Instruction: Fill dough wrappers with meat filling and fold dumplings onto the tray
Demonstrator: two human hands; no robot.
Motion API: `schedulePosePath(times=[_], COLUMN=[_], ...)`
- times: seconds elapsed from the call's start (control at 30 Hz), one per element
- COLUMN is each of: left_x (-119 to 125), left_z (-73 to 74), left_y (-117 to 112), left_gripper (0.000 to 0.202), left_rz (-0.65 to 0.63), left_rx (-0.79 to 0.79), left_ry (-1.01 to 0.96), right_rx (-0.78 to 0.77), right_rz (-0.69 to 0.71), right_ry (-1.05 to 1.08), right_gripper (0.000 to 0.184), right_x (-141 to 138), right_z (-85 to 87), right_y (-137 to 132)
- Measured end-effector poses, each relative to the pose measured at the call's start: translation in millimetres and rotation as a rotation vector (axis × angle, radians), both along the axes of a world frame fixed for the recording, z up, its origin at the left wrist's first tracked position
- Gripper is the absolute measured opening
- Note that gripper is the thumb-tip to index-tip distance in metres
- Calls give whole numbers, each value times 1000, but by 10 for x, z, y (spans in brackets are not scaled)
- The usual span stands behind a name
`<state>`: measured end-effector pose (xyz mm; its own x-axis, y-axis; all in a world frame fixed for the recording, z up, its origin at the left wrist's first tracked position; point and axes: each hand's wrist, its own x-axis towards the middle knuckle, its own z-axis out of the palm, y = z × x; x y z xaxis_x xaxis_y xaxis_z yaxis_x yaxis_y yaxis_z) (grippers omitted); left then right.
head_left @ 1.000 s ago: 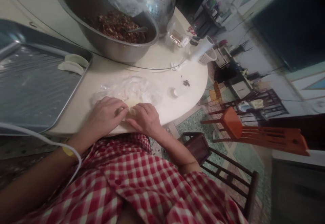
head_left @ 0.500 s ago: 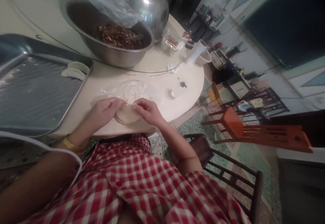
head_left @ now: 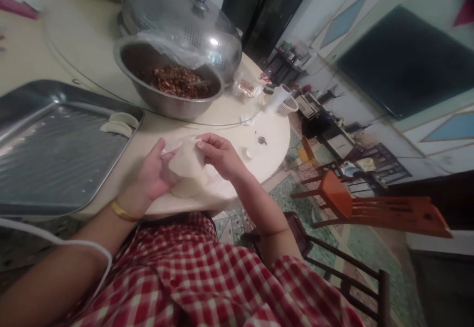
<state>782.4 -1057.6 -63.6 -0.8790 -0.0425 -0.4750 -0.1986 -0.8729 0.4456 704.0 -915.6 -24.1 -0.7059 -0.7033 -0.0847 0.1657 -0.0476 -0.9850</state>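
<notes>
Between finger and thumb, my right hand (head_left: 218, 154) pinches the edge of a pale round dumpling wrapper (head_left: 187, 159), which hangs tilted above the table edge. My left hand (head_left: 155, 171) is open at the wrapper's left side, palm turned up and thumb apart; its fingertips are partly hidden by the dough. Under the lifted wrapper lie more wrappers (head_left: 190, 188) on clear plastic. Two folded dumplings (head_left: 117, 125) rest in the right corner of a metal tray (head_left: 92, 188). Behind my hands stands a steel bowl (head_left: 174, 107) of dark chopped filling (head_left: 177, 81) with a spoon in it.
A perforated steel dome lid (head_left: 192, 25) stands behind the bowl. At the right of the round table are a small white cap-like piece (head_left: 249, 153), a packet (head_left: 246, 87) and a white basket (head_left: 288, 105). A white cable (head_left: 55, 240) crosses my left forearm. Chairs (head_left: 335, 193) stand to the right.
Both hands were together at the wrapper stack; now one wrapper is raised in my right hand and my left hand has opened, palm up. The view has tilted upward slightly.
</notes>
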Motion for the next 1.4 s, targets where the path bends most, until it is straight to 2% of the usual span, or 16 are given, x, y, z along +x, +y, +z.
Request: schedulePosePath(times=[0.07, 0.13, 0.2, 0.33, 0.43, 0.57, 0.7, 0.8, 1.03, 1.27, 1.4], left_x=[-23, -39, -56, -102, -150, -230, -304, -339, -335, -287, -277], left_z=[79, 117, 123, 136, 209, 334, 395, 379, 274, 209, 161], left_y=[58, 109, 145, 178, 173, 156, 156, 143, 75, 34, 18], left_gripper=[56, 60, 63, 55, 52, 54, 55, 54, 49, 68, 65], left_rz=[49, 79, 79, 85, 87, 94, 101, 103, 59, 22, -70], left_rx=[68, 165, 219, 164, 106, 48, 36, 37, -58, -86, -44], left_ry=[74, 153, 188, 207, 221, 271, 294, 291, 240, 135, 178], right_rx=[28, 117, 195, 191, 157, 152, 183, 222, 178, 112, 147], right_rz=[-70, -138, -164, -175, -194, -217, -256, -261, -241, -241, -243], right_ry=[-7, 4, -7, -32, 21, 154, 399, 459, 373, 659, 769], right_gripper=[20, 10, 9, 13, 9, 9, 13, 17, 17, 7, 3], right_x=[-52, -113, -174, -306, -416, -507, -544, -581, -629, -597, -597], right_z=[72, 113, 136, 162, 150, 80, 33, 28, -20, -33, -27], right_y=[-65, -94, -71, 97, 240, 307, 212, 109, -72, -118, -134])
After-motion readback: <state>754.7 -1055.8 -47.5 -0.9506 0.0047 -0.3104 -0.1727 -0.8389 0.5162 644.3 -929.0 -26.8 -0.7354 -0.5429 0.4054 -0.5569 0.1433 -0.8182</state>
